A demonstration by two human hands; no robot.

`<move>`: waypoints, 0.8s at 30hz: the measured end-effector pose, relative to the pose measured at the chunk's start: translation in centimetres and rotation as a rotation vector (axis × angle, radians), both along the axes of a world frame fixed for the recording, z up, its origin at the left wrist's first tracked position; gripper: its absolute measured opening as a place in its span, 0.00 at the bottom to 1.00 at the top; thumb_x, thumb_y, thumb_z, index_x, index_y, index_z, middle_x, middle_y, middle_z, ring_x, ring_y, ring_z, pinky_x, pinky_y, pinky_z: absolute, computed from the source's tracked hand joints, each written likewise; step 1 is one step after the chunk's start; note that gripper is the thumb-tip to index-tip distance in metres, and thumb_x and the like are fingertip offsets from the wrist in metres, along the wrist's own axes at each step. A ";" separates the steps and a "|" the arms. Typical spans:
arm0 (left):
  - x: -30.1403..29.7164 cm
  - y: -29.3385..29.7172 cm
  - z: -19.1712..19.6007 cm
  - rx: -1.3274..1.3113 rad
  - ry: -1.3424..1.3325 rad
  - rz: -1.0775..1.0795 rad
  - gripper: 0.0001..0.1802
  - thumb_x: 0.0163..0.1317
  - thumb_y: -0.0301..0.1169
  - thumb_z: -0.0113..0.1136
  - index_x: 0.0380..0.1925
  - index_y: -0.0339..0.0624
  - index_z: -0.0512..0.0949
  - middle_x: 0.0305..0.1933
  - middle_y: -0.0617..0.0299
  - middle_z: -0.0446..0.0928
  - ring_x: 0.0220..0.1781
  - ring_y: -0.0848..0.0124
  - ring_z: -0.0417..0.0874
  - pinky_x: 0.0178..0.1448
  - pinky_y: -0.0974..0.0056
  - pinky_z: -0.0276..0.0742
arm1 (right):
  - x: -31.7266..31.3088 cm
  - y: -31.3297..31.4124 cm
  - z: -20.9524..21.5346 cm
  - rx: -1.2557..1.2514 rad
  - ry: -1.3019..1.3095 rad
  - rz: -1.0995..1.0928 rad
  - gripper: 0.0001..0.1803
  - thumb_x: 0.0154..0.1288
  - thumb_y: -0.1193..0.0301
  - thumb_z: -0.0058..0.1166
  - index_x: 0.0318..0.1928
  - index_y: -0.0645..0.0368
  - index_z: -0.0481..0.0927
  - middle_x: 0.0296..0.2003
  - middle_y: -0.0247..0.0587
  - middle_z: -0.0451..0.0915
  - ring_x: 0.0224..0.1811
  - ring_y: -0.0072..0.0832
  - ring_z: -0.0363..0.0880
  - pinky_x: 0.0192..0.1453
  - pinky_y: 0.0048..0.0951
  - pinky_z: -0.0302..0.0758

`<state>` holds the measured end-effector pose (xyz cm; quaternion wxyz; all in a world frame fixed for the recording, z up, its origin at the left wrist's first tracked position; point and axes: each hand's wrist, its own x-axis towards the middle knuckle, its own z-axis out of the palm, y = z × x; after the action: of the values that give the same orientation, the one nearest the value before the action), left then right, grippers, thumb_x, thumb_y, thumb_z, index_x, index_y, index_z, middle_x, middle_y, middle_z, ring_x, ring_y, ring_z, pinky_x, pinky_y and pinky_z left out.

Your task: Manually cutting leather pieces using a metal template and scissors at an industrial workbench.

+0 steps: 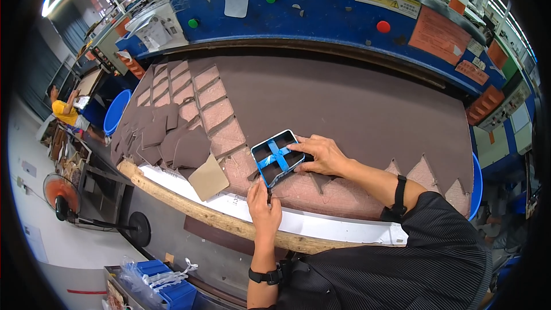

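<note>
A cutting die [278,154], a four-sided metal frame with a blue cross brace inside, is tilted over the brown sheet material [321,92] near its cut edge. My right hand [322,154] grips the die's right side, with fingers on the brace and the rim. My left hand [264,211] is closed at the die's near corner; its fingertips are partly hidden. Left of the die lie a tan card-like piece [209,178] and a heap of cut brown pieces [158,132]. Pinkish backing [221,117] shows where shapes have been cut out.
Beyond the sheet stands a blue machine beam [327,20] with green and red buttons. A wooden rail [189,200] runs along the table's near edge. Blue bins [117,112] stand at the sides. A fan [62,198] and a seated person [66,112] are to the left.
</note>
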<state>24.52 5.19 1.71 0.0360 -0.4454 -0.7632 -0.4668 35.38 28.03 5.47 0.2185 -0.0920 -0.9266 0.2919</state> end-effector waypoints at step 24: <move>0.8 13.4 6.9 0.107 0.182 0.111 0.24 0.56 0.22 0.60 0.54 0.29 0.75 0.53 0.40 0.76 0.56 0.45 0.75 0.65 0.47 0.67 | 1.9 14.9 11.8 0.252 -0.332 0.010 0.40 0.60 0.58 0.65 0.70 0.56 0.66 0.70 0.61 0.62 0.70 0.55 0.66 0.70 0.46 0.69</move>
<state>25.30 18.59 8.63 0.1548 -0.4404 -0.7544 -0.4616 37.32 42.96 17.31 0.0709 -0.1060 -0.9796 0.1556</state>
